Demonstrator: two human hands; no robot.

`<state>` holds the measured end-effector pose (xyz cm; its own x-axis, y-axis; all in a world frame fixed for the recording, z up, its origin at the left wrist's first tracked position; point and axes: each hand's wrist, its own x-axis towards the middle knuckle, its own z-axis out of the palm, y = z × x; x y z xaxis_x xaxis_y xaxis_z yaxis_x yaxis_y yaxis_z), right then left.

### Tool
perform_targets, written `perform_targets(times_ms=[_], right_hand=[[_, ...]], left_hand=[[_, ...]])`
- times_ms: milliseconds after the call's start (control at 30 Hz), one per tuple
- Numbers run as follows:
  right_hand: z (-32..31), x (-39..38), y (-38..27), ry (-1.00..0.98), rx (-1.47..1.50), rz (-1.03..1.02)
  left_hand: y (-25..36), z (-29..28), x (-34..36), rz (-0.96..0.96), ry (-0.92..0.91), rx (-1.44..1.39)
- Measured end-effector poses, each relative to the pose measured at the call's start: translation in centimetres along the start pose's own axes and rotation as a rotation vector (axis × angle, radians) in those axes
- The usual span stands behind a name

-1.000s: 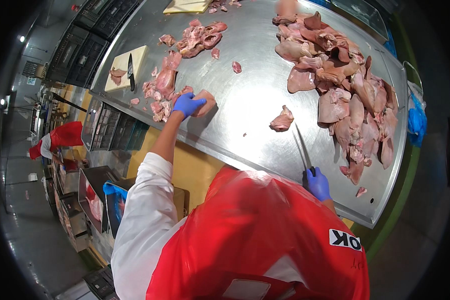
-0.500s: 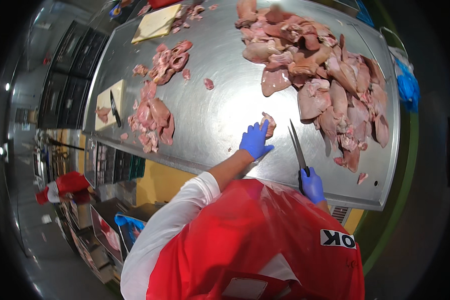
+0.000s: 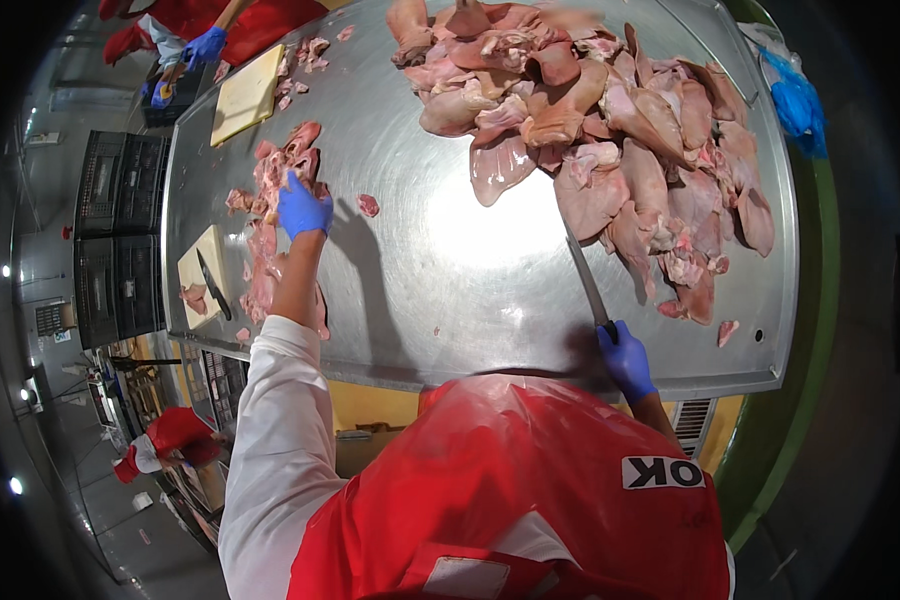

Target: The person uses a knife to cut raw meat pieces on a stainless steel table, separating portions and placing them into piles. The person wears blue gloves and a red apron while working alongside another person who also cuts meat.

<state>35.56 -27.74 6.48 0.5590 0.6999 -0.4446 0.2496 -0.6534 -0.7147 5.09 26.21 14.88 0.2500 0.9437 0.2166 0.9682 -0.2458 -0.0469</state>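
Note:
My left hand (image 3: 305,208), in a blue glove, is at a heap of trimmed pink meat pieces (image 3: 292,150) on the left of the steel table. Its fingertips run into the meat, so whether they grip a piece is hidden. Low on the right, my gloved right hand (image 3: 626,358) is closed round the dark handle of a long knife (image 3: 587,277). The blade points away from me, and its tip reaches the edge of a big pile of pig ears (image 3: 590,125). One small meat scrap (image 3: 368,205) lies apart, right of my left hand.
On the table's left edge, a cutting board (image 3: 201,262) carries a second knife (image 3: 213,283) and a scrap. Another board (image 3: 245,98) lies farther back, near a co-worker's gloved hand (image 3: 206,45). Black crates (image 3: 120,230) stand beyond the table. Blue plastic (image 3: 796,100) hangs at the right corner.
My left hand has swung left from the table's front middle to the meat heap. The piece under it there is gone from that spot. A co-worker has come into view at upper left.

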Motion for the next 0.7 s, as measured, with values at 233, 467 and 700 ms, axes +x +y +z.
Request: perform_targets(times_ms=[233, 467, 700], right_hand=[[0.0, 1.9, -1.8, -0.031, -0.001, 0.032], [-2.3, 0.6, -4.0, -0.016, -0.038, 0.108], [0.1, 0.9, -2.6, -0.025, -0.038, 0.04]], left_hand=[[15.0, 12.8, 0.0, 0.137, -0.399, -0.703], [25.5, 14.2, -2.7, -0.112, -0.385, -0.899], [15.4, 3.7, -4.9, 0.271, -0.408, -0.723]])
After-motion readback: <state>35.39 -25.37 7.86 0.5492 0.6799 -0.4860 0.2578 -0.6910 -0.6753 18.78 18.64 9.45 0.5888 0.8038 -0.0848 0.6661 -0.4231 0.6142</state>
